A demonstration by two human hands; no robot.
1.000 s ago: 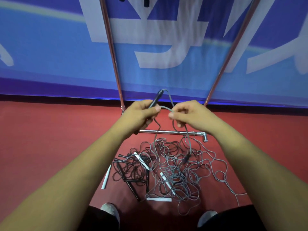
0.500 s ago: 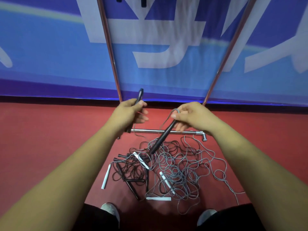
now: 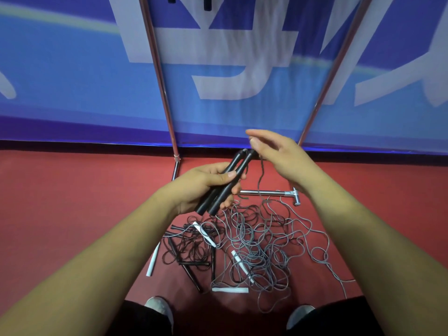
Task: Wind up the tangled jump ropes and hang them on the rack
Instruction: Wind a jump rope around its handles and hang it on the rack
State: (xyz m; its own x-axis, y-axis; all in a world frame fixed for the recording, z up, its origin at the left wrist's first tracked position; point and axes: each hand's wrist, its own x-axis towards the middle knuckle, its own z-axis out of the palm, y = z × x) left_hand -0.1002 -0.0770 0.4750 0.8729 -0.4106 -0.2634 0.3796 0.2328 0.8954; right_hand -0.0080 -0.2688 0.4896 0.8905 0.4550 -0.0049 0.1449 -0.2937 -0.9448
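Note:
My left hand (image 3: 206, 183) grips two black rope handles (image 3: 226, 181) side by side, tips pointing up and to the right. Their grey cord (image 3: 260, 180) drops from the handle tops past my right hand (image 3: 278, 156), which hovers just right of them with fingers loosely extended; whether it touches the cord I cannot tell. A tangled heap of grey ropes (image 3: 261, 246) and black ropes (image 3: 191, 248) with white handles (image 3: 153, 261) lies on the red floor below. The chrome rack's poles (image 3: 158, 76) rise behind, and its base bar (image 3: 266, 193) lies beyond the heap.
A blue banner wall (image 3: 72, 81) stands right behind the rack. Black handles (image 3: 206, 3) hang at the top edge of the view. My shoes (image 3: 157, 309) stand just short of the heap. Red floor (image 3: 72, 202) stretches to both sides.
The second black handle has passed from my right hand into my left, which now holds both together. My right hand has opened and risen beside the handle tops.

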